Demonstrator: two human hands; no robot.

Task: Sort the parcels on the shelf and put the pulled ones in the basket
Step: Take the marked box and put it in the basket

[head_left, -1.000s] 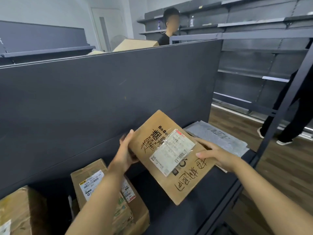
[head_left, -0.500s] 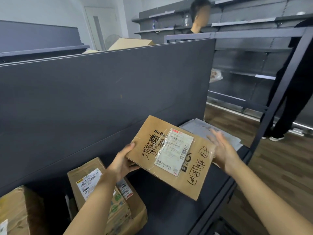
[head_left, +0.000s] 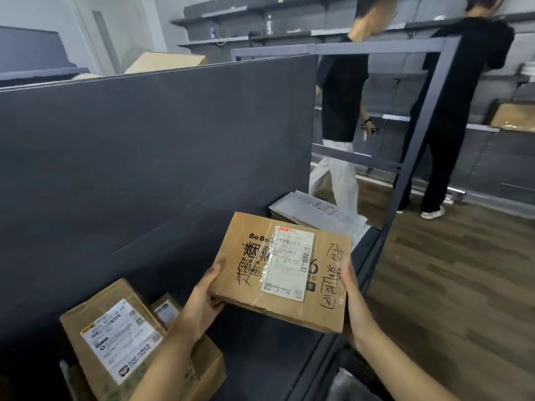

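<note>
— What changed just now?

— A moment ago my right hand (head_left: 354, 302) was off, fingers spread in the air. Now it is back on the right edge of the brown cardboard parcel with the taped white label (head_left: 280, 273), thumb on the face. My left hand (head_left: 199, 305) grips the lower left corner, thumb on top and fingers underneath. The parcel has swung round, so the label reads upright to me.

— Where does that leave it?

— Held in both hands, lifted off the dark grey shelf board (head_left: 260, 363), near its front edge. I judge it pulled and ready for the basket, which I cannot make out here.

— Room to move?

— The grey back panel (head_left: 144, 169) blocks the way ahead. A grey plastic mailer (head_left: 327, 212) lies just behind the parcel, and a smaller labelled cardboard box (head_left: 115, 342) sits beside my left forearm. The dark metal upright post (head_left: 419, 140) stands to the right, with a person in black (head_left: 457, 111) beyond it. Towards me looks open.
</note>
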